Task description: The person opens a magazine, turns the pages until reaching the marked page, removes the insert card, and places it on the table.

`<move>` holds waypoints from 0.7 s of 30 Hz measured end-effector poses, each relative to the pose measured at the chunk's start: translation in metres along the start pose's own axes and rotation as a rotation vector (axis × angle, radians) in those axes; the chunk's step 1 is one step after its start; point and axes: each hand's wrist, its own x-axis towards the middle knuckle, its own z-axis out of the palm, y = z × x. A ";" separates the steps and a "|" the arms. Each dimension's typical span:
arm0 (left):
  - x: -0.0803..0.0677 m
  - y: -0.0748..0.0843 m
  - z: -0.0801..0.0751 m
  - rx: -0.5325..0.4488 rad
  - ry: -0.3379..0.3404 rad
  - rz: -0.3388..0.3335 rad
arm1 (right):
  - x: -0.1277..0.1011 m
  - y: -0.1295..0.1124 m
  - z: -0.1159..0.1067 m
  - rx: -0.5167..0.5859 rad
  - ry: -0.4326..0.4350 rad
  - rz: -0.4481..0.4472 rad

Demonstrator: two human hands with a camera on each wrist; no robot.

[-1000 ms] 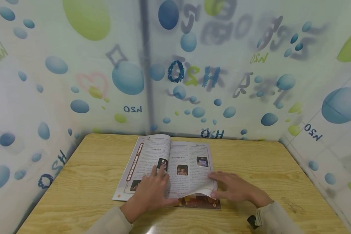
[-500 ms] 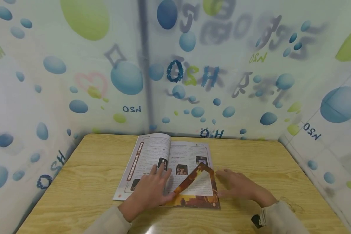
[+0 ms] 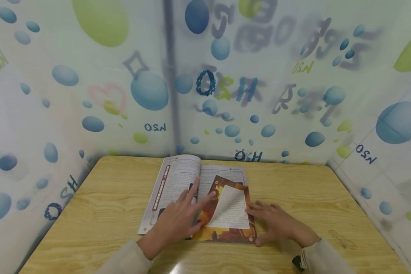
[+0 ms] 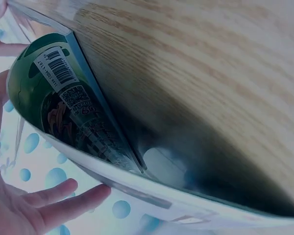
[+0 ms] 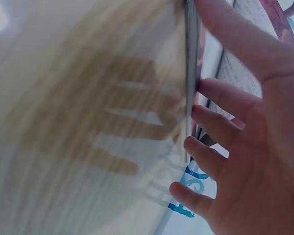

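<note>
An open magazine (image 3: 181, 173) lies on the table, its left pages bowed up near the spine. A page with a brown-and-yellow picture (image 3: 212, 205) is folding over leftward, leaving a white text panel (image 3: 234, 213) beneath it in sight. My left hand (image 3: 176, 217) rests on the left half with fingers spread, the index fingertip at the turning page. Fingers spread, my right hand (image 3: 281, 224) touches the magazine's right edge. From the left wrist, the green back cover (image 4: 63, 98) with a barcode shows under the raised left half. Part of the left page is hidden by my left hand.
The light wood-grain table (image 3: 305, 190) reaches back to a curtain (image 3: 260, 114) printed with blue and green drops and lettering. Similar patterned sheets hang at both sides. A dark band (image 3: 297, 262) sits at my right sleeve cuff.
The right-hand page has lifted from its lower right corner and swung leftward, exposing the page below. My left index finger has extended to it; my right hand stays at the right edge.
</note>
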 end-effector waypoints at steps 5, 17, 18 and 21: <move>0.000 -0.002 0.001 0.038 0.002 0.060 | 0.004 -0.001 0.000 -0.051 0.021 0.004; -0.001 -0.003 0.005 0.126 -0.056 0.117 | 0.005 -0.001 0.004 -0.082 0.060 0.007; 0.000 -0.002 0.005 0.129 -0.049 0.114 | 0.006 -0.001 0.004 -0.084 0.061 0.005; 0.000 -0.002 0.005 0.156 -0.017 0.098 | 0.005 0.000 0.005 -0.091 0.068 0.001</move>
